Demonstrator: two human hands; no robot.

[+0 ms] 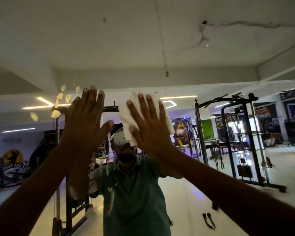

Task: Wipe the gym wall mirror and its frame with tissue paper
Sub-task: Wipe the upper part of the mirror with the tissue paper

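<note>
right hand [148, 123]: flat and spread, fingers straight, palm pinning the tissue paper [126, 116] against the mirror [186, 193]. Nothing curled round it, just pressing. That's the hand doing the work.
left hand [85, 120]: also flat, fingers straight and pointing up, sitting just left of the tissue. Looks like it's bracing on the glass, though I can't tell for sure that the palm is actually touching.
tissue paper: a folded white wad, sticking out above and to the left of the right hand's fingers, high up on the glass.
smudges [61, 103]: pale finger and palm marks up and left of the tissue, past the left hand. There's more whitish smearing [109, 193] well below the tissue, lower on the glass.
how I'd do it: keep the whole palm on the tissue so the pressure's even, and go in overlapping strokes from the tissue over toward those prints.
watch out: a bare palm on the glass probably leaves fresh prints, so I'd lift the left hand off or wipe where it sat last. I'd refold the tissue once it looks dirty, or it just spreads the grime.
frame: no frame edge shows anywhere around the tissue here, so I reckon that part still needs doing.
background: reflected gym racks [237, 133] off to the right of the tissue.
</note>
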